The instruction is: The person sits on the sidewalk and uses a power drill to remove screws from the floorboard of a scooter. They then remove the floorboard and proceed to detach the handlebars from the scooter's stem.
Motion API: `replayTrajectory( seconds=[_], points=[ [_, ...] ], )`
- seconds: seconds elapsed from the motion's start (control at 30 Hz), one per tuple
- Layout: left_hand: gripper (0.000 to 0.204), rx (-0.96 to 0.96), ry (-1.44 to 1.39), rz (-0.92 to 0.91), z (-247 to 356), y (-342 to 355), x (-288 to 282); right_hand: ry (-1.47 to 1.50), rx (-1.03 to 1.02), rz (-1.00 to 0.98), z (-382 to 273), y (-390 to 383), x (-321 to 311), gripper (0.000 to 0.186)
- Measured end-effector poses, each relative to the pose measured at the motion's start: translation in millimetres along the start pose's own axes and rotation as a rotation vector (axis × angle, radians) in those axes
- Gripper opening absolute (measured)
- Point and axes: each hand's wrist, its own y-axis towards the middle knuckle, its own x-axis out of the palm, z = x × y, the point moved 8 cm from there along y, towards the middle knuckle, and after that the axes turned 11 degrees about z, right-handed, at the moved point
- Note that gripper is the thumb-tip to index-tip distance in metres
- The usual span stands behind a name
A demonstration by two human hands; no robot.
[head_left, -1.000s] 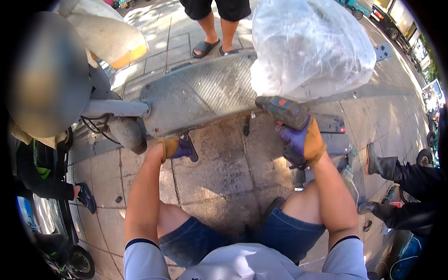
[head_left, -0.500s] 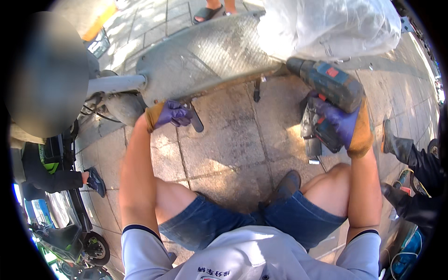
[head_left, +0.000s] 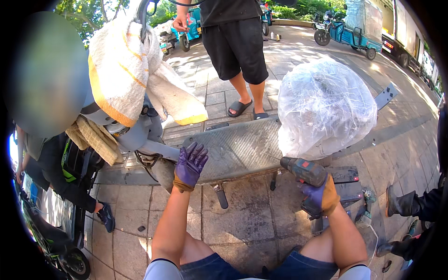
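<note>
Drill [head_left: 305,172] in the right grip [head_left: 322,195], left grip [head_left: 191,165] spread wide near a grey footboard [head_left: 240,154]

Head view, looking down on sunlit paving [head_left: 238,226]. At right of centre, the dark cordless drill with small red markings, held by its handle, nose and thin bit pointing left over the near edge of the footboard. Impossible to tell bit contact from mere overlap. Around the handle, the right grip, closed firmly in a purple and tan glove. To the left, the left grip in a matching glove, raised, fingers fanned, in front of the footboard's left end; touch or gap there, impossible to tell.

Lying across the middle, the footboard, worn and ribbed, with a large bundle in clear plastic [head_left: 329,112] at its right end. Below its near edge, a short black bar [head_left: 221,198]. Just right of the drill, on the paving, a dark case [head_left: 347,190]. At upper left, a white towel with yellow bands [head_left: 116,70]. Beyond the footboard, standing, a person in black shorts [head_left: 238,51] and dark sandals. At upper right, a teal three-wheeler [head_left: 352,35].
</note>
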Motion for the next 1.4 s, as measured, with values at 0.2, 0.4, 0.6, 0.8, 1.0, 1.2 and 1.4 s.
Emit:
replayTrajectory(
  seconds=[0.2, 0.4, 0.6, 0.8, 1.0, 1.2, 1.4],
  points=[
    [0.059, -0.095, 0.027, 0.135, -15, 13, 14, -0.014, 0.105, -0.008, 3, -2, 2, 0.04],
    [0.057, 0.064, 0.145, 0.112, -14, 51, 100, -0.031, -0.12, 0.036, -9, 3, 6, 0.042],
    [0.056, 0.201, -0.006, 0.01, 28, 62, 163, 0.007, 0.097, -0.059, -6, 0, 12, 0.043],
    [0.048, 0.215, -0.067, 0.007, 37, 64, 176, -0.062, 0.007, -0.028, -11, 4, 2, 0.041],
    [0.035, 0.098, -0.118, -0.358, 32, 74, 152, 0.01, 0.027, -0.073, -9, 2, 11, 0.038],
    [0.038, 0.163, 0.153, -0.107, -18, 16, 146, -0.008, -0.001, 0.011, 7, -4, 0, 0.041],
    [0.044, -0.084, 0.536, -0.401, -54, -26, 72, 0.371, 0.313, -0.129, 8, -10, 15, 0.055]
  ],
)
